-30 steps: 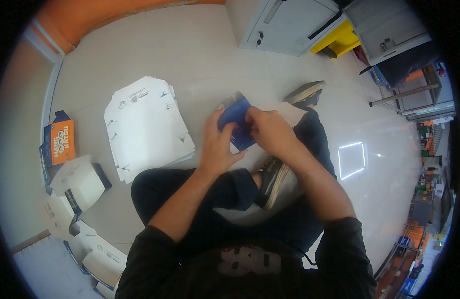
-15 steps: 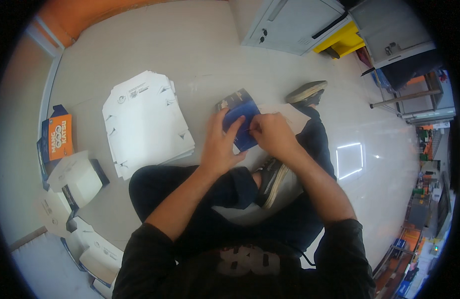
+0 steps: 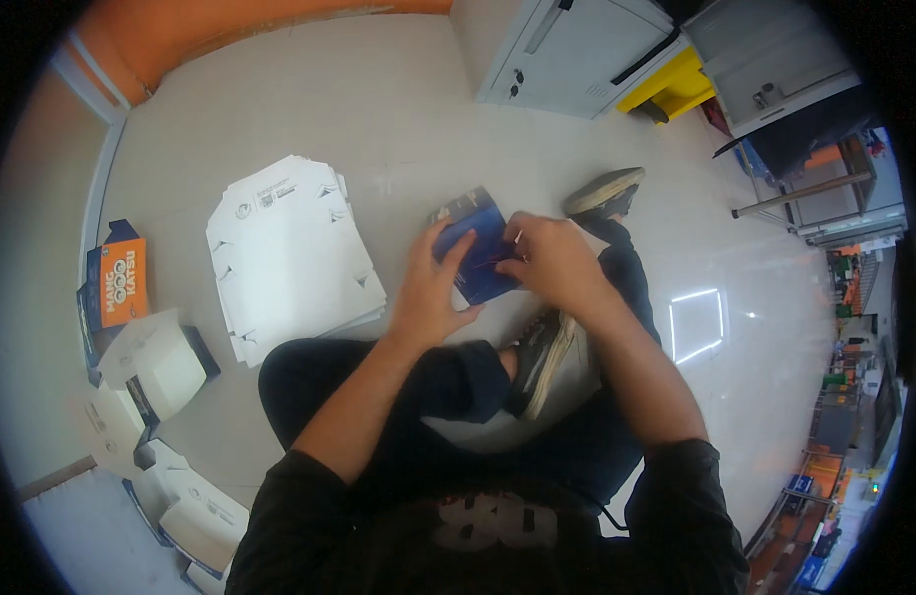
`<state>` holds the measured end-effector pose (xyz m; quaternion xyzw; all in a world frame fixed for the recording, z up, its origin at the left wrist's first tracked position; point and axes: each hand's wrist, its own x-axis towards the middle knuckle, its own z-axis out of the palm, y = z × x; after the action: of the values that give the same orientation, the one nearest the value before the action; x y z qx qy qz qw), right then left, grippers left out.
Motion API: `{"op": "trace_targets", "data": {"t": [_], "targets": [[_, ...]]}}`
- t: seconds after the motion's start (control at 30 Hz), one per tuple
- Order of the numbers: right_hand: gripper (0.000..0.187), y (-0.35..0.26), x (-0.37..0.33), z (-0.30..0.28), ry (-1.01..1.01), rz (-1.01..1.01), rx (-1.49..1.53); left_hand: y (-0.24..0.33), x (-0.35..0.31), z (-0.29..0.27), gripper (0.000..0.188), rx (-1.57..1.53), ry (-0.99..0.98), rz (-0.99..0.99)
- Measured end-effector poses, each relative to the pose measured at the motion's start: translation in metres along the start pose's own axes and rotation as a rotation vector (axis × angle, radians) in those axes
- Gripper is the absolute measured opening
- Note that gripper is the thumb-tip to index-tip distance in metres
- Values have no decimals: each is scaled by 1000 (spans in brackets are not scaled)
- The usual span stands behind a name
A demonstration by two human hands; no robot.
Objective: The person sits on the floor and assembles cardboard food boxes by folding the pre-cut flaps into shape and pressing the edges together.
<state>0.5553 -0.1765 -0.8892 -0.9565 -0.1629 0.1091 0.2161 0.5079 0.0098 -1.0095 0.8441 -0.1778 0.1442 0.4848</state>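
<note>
A dark blue cardboard box (image 3: 487,275), partly folded into shape, is held in front of me above my crossed legs. My left hand (image 3: 426,290) grips its left side, thumb low and fingers spread over the blue face. At the right side of the box, my right hand (image 3: 560,260) has bent fingers and a thumb closed on the edge; exactly what they pinch is partly hidden. Left of my hands lies a stack of flat white die-cut cardboard blanks (image 3: 291,266) on the floor.
Folded boxes lie along the left wall: an orange and blue one (image 3: 122,282), a white one (image 3: 165,365) and more white ones (image 3: 202,508). My shoe (image 3: 605,192) rests beyond the box. A grey metal cabinet (image 3: 577,59) and yellow bin (image 3: 668,87) stand at the back right.
My right hand has shifted slightly, its fingers lifting from the middle of the blue face toward the upper right edge. The left hand keeps its hold on the box.
</note>
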Motion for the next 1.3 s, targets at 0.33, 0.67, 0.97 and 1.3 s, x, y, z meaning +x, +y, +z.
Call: {"op": "trace_targets", "data": {"t": [0.33,0.67,0.97,1.3], "targets": [[41,47,19,9,-458,85,119,-9,0,-4,102,-66,-123,125],[34,55,8,63,-260,24,311,-23,-2,11,96,-148,-22,-49],[63,67,8,136,-241,-36,486,-71,-6,6,55,-132,26,-324],[51,84,13,144,21,273,1356,-82,-5,12,52,-276,-289,-652]]}}
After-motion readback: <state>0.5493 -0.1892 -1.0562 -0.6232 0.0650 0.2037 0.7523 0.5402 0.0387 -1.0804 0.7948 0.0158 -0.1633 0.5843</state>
